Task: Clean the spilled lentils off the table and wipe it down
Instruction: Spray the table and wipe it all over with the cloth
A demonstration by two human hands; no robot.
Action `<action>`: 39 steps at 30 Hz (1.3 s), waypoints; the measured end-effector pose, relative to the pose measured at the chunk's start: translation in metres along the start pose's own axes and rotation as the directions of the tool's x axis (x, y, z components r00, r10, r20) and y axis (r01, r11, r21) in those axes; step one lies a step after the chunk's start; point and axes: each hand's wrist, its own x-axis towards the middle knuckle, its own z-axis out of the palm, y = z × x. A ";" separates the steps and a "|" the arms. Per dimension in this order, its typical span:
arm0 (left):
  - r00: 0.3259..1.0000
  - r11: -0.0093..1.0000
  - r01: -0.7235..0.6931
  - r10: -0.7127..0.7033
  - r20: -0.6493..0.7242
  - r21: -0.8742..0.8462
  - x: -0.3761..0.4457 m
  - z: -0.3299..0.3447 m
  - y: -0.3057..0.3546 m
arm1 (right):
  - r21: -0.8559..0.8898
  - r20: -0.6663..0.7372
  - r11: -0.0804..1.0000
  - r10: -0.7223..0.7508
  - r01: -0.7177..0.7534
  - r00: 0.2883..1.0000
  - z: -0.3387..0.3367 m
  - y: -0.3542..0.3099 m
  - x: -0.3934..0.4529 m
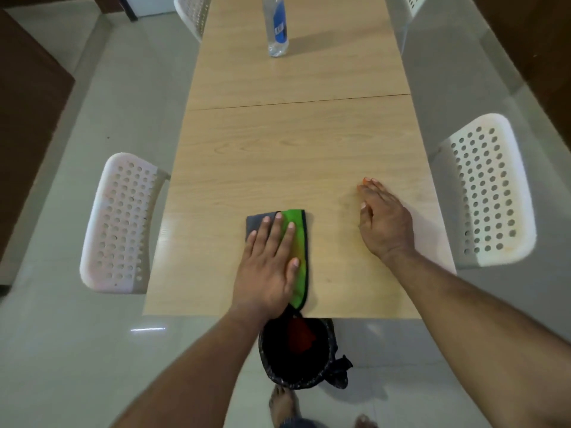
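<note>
A folded green and grey cloth [300, 242] lies near the front edge of the light wooden table [278, 156]. My left hand [268, 264] presses flat on the cloth with straight fingers. To its right, my right hand [381, 220] rests on the bare tabletop with fingers straight, edge down. A few orange specks sit at its fingertips [366, 180]. Below the table's front edge stands a bin with a black liner [296, 362]; something red lies inside it.
A clear water bottle with a blue label [278, 29] stands at the far end of the table. White perforated chairs flank it at the left [120, 227], at the right [485, 193] and at the far left [193, 13]. My bare feet [282, 406] stand behind the bin.
</note>
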 end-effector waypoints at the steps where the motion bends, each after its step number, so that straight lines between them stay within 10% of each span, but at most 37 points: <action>1: 1.000 1.000 0.023 -0.023 0.002 0.014 0.002 0.000 -0.004 | 0.001 0.029 1.000 -0.014 0.014 0.999 -0.004 0.004 -0.003; 7: 0.951 0.952 0.307 -0.307 -0.038 -0.015 0.067 0.001 0.037 | -0.033 0.056 0.990 -0.133 0.135 0.989 -0.016 0.036 -0.051; 14: 0.998 0.999 0.035 -0.036 -0.055 -0.022 0.024 0.024 0.140 | 0.147 -0.050 0.988 -0.029 0.036 0.998 -0.025 0.043 -0.062; 19: 0.999 0.999 0.040 -0.040 -0.018 -0.013 -0.036 0.021 0.103 | -0.123 0.025 0.992 0.027 -0.024 0.999 -0.057 0.076 -0.098; 26: 0.983 0.983 0.183 -0.182 -0.027 0.019 0.037 0.013 0.082 | 0.217 0.034 0.972 0.086 -0.091 0.996 -0.059 0.089 -0.106; 39: 0.996 0.996 -0.084 0.083 -0.041 -0.027 0.030 0.040 0.236 | 0.868 0.149 0.355 0.479 -0.346 0.865 -0.063 0.101 -0.112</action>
